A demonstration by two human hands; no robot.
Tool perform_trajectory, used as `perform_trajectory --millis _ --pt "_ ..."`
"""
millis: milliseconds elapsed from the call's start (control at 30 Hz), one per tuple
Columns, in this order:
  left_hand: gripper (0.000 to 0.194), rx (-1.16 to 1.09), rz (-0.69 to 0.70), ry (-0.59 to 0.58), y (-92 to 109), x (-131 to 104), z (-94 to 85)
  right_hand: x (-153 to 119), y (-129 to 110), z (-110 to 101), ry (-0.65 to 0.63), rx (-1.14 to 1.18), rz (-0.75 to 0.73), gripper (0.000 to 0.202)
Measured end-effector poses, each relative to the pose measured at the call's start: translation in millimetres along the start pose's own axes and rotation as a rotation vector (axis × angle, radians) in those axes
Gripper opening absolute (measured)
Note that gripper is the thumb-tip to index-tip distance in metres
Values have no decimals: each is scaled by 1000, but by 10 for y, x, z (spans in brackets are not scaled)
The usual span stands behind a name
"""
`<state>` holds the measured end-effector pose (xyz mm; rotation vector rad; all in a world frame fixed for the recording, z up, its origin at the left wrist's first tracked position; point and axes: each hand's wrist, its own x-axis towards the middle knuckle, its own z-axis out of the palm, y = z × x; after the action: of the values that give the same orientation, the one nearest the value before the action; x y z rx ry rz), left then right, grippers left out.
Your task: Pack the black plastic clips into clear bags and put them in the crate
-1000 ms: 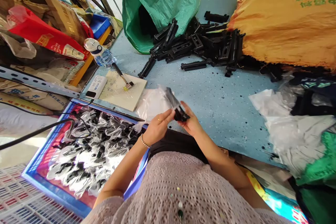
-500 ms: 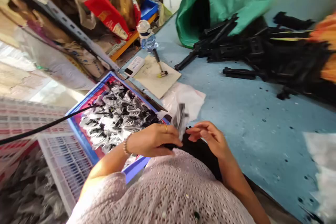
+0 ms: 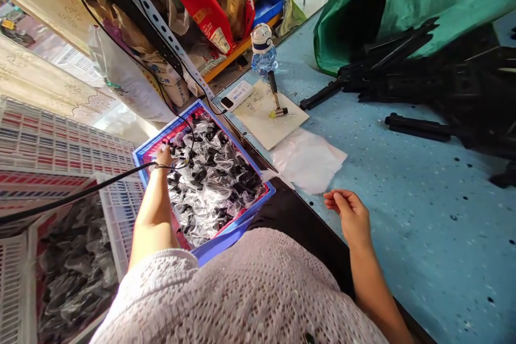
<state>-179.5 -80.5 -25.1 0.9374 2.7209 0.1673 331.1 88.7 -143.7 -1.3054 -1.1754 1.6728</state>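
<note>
My left hand (image 3: 163,156) reaches over the far left corner of a blue-rimmed tray (image 3: 229,228) with a red lining. Its fingers look closed beside the cable, and what they hold is mostly hidden. Small black parts in clear plastic bags (image 3: 213,172) fill the tray. Just above the blue table's near edge is my right hand (image 3: 349,215), with loosely bent fingers and nothing visible in it. Beyond its fingertips lies a stack of clear plastic bags (image 3: 308,161).
A small hammer (image 3: 274,94) rests on a cream board (image 3: 258,123), beside a white device (image 3: 237,95). Behind stands a water bottle (image 3: 264,51). Black parts (image 3: 419,129) spill from a green sack (image 3: 443,5). A black cable (image 3: 100,183) crosses the tray; white crates (image 3: 113,226) stand left.
My left hand has moved from near my lap to the tray's far left corner, away from where it held a bagged black part. My right hand has drawn apart to the right, and the view has shifted.
</note>
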Motion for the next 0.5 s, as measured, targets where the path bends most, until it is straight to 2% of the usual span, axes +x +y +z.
perform_trajectory --millis 67,133,233,300,367,433,467,500 --pt "36 -14 -1 -104 88 85 152 -20 13 3 7 -8 -8 33" --pt "32 -54 47 -234 289 100 395 -40 29 -1 14 -18 -15 32" --pt "21 -122 176 -465 731 -42 724 -49 45 -11 3 -38 -19 31" --pt "18 -174 289 -638 1088 -236 818 -40 38 -8 -18 -44 -18 31" --pt "24 -272 520 -864 1494 -470 804 -35 5 10 -49 -45 -10 32" --pt "35 -393 833 -1061 1954 -676 744 -49 -48 35 -89 -36 7 35" --pt "40 -442 986 -1111 2207 -745 722 -61 -76 46 -107 -21 20 36" --pt "42 -469 1114 -1109 2482 -783 718 -74 -102 54 -121 1 34 37"
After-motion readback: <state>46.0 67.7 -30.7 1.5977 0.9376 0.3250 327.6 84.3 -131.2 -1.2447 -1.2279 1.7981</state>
